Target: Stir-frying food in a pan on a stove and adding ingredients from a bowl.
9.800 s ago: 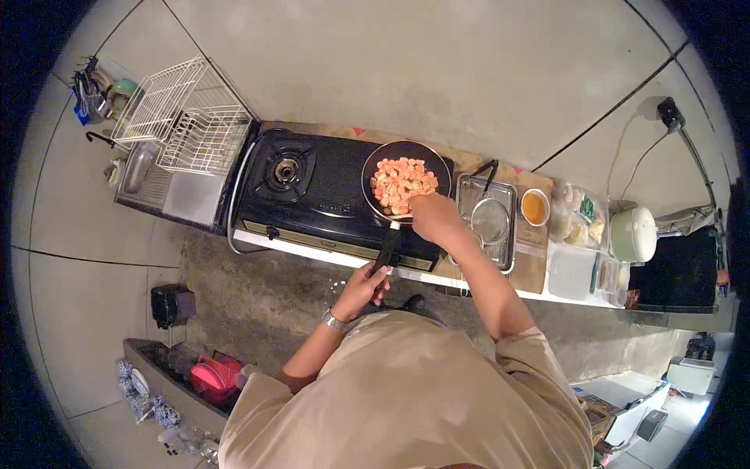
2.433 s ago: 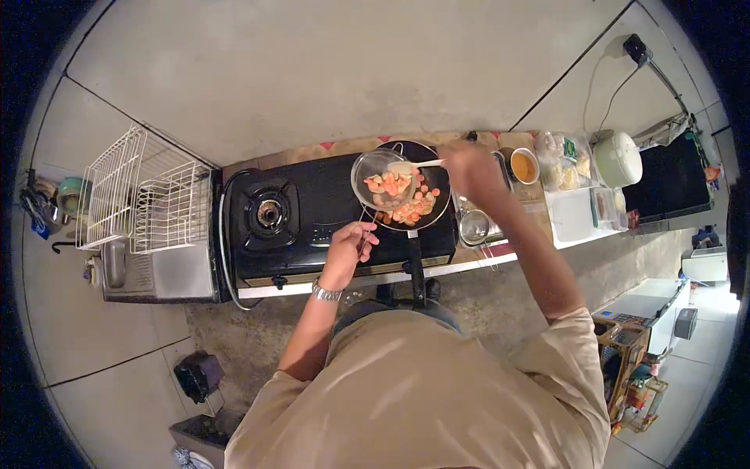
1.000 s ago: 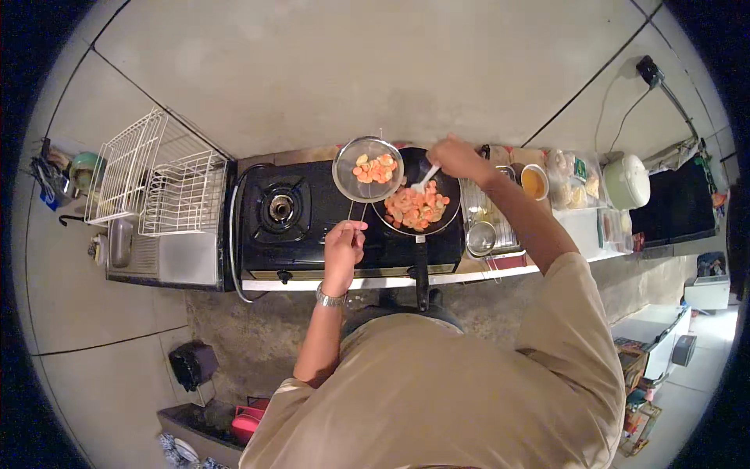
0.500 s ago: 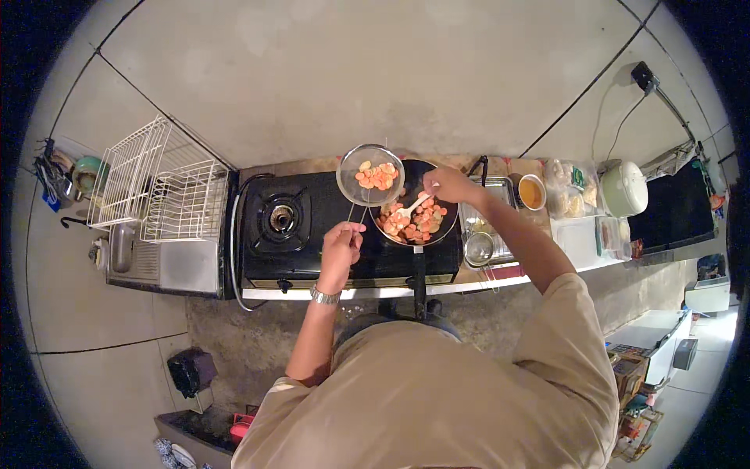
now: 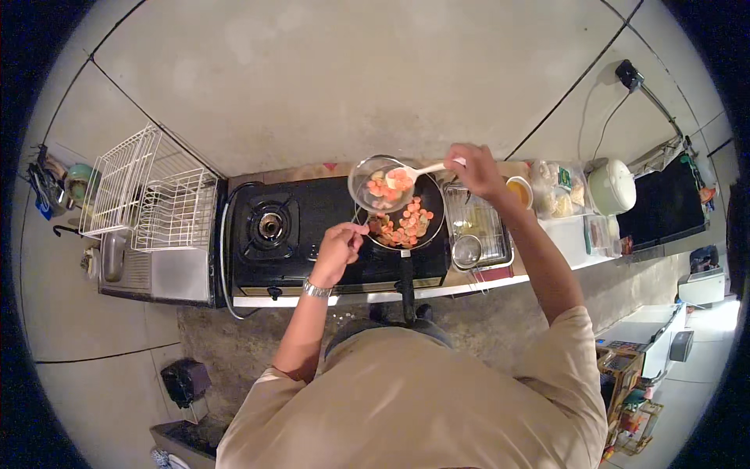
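A round mesh strainer (image 5: 362, 170) hangs over the left part of the frying pan (image 5: 434, 199). My left hand (image 5: 337, 252) is closed on the strainer's thin wire handle, left of the pan. Orange carrot slices (image 5: 382, 190) lie in the mesh. My right hand (image 5: 475, 168) grips the end of a pale cooking spoon (image 5: 430, 168) from the right. Its bowl is over the strainer with carrot slices on it. More sliced carrots (image 5: 409, 227) lie in the pan, whose black handle (image 5: 408, 289) points toward me; part of the pan is hidden beneath the strainer.
The pan sits on a black two-burner stove (image 5: 312, 195), with a bare burner (image 5: 270, 226) at left. To the right are a metal tray (image 5: 492, 205) holding a small strainer (image 5: 467, 252), a cup of orange liquid (image 5: 519, 190) and bagged food (image 5: 559, 191). White dish racks (image 5: 176, 207) stand far left.
My right hand has lifted the spoon out of the pan and up to the right, bringing carrot slices over the strainer. My left hand still holds the strainer over the pan.
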A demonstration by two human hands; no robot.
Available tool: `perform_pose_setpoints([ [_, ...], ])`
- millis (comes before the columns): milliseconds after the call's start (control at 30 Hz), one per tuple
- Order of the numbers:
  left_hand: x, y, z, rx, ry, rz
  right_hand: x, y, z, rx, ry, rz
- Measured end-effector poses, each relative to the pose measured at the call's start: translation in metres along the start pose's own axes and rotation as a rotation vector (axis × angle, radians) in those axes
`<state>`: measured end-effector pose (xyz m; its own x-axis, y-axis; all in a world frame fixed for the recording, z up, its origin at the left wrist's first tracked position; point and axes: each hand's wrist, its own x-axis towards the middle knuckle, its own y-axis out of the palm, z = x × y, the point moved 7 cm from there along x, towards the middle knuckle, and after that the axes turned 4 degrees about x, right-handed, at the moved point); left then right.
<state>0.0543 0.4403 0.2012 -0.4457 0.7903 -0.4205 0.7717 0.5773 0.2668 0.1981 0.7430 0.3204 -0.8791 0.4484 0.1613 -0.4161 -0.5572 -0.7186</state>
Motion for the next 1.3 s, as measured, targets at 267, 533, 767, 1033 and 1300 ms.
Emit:
perform_pose_setpoints([
  [267,-0.012,0.011,0.003,-0.032,-0.030,0.085,-0.016,-0.033,0.097,-0.638,-0.449,-0.318],
  [533,-0.017,-0.014,0.001,0.014,-0.006,-0.004,-0.007,0.006,0.004,-0.807,-0.233,-0.111],
  [767,-0.015,-0.012,0.006,0.043,0.009,-0.014,-0.007,0.082,-0.027,-0.972,-0.218,0.215],
  [1033,-0.015,-0.015,0.012,-0.008,0.035,-0.035,-0.025,0.121,-0.043,-0.658,-0.119,0.211],
  [1300,-0.010,-0.021,0.002,-0.004,0.053,-0.032,-0.022,0.130,-0.059,-0.369,-0.132,0.194],
])
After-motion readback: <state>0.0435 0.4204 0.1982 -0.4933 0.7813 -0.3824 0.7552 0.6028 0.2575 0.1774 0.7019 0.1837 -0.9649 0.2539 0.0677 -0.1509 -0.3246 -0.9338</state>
